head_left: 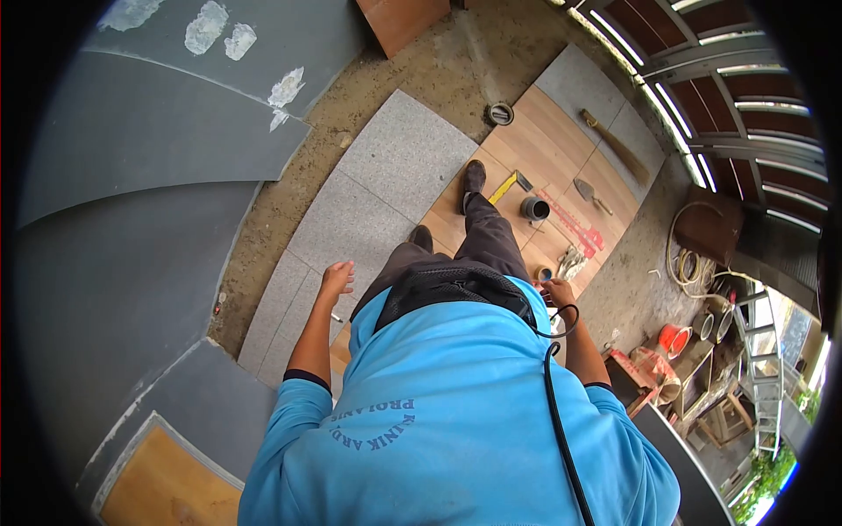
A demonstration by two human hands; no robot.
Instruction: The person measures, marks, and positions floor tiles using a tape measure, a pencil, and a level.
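While left fingers point(346, 273) spread loosely, right fingers point(549, 287) unclear, brown tiles point(542, 131), speckled slabs point(403, 145), dirt point(267, 223), grey wall point(132, 254)

Blue shirt point(456, 412): "KLINIK ARD"; "PROLANI"; both endings unclear

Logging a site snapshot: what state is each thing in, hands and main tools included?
Left hand: fingers loosely curled, nothing visible held
Right hand: beside the waist, grip unclear
Brush: lying on grey tiles
Trowel: lying on wood-look tiles
Yellow square: lying on wood-look tiles
Dark pot: open-topped, contents unclear
Hose: loosely coiled
Red bucket: uncovered, contents unclear
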